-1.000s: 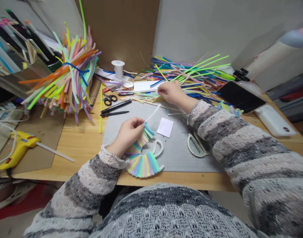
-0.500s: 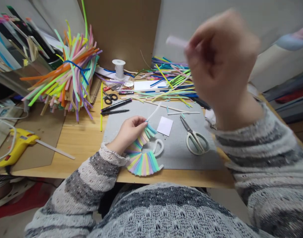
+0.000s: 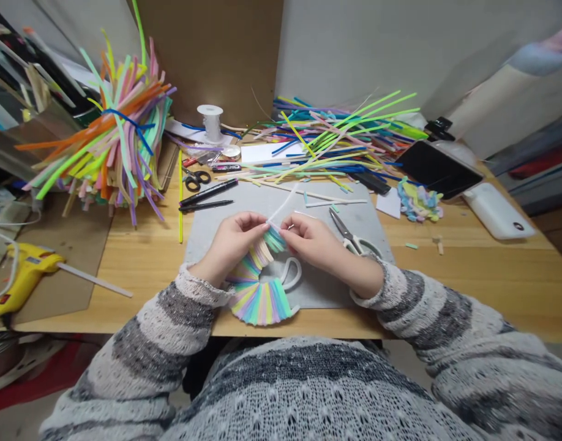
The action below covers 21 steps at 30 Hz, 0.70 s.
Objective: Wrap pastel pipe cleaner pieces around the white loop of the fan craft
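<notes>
My left hand (image 3: 232,244) pinches the upper end of a curved pipe-cleaner band (image 3: 262,301), striped in pastel yellow, purple, blue and green. From its pinched end a white pipe-cleaner stem (image 3: 285,201) sticks up, and a white loop (image 3: 295,277) curls beside the band. My right hand (image 3: 315,242) is closed on a short pale lilac pipe-cleaner piece (image 3: 274,226), held across the stem close to the left fingertips. Whether the piece is wrapped round the stem, I cannot tell. White-handled scissors (image 3: 348,233) lie partly behind my right wrist on the grey cutting mat (image 3: 212,236).
A bundle of colourful pipe cleaners (image 3: 120,135) and a yellow glue gun (image 3: 21,275) are on the left. Loose pipe cleaners (image 3: 327,131) spread along the back. Pens (image 3: 207,194), small black scissors (image 3: 196,179), a phone (image 3: 439,168) and a white case (image 3: 499,211) surround the mat.
My right hand has come down from high on the right to the band, bringing the short pale piece to the stem. My left hand keeps its hold.
</notes>
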Tool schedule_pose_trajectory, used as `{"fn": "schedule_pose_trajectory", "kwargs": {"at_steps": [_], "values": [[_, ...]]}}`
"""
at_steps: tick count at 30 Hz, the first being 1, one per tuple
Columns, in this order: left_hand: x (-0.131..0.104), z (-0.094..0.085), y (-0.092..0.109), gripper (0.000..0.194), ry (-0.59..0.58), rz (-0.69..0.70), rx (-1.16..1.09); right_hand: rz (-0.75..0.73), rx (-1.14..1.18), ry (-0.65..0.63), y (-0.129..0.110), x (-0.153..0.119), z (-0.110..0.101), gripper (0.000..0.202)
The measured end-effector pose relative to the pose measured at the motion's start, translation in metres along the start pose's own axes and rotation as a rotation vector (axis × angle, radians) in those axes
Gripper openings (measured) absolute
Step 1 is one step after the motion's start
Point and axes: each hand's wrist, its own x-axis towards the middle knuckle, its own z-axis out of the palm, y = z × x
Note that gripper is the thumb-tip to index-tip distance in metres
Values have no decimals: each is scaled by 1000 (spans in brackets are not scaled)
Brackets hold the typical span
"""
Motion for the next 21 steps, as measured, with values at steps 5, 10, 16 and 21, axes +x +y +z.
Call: {"fn": "schedule_pose_trajectory", "kwargs": {"at_steps": [5,10,16,21], "values": [[0,0,0,22,11,24,27,3,44,-29,2,0,2,16],[2,0,-1,21,28,27,64,-22,26,-26,4,1,3,14],[2,0,-1,18,17,29,57,-40,-32,-19,8,0,4,12],[1,0,1,17,4,36,52,-38,-67,-25,8,0,5,12]]}}
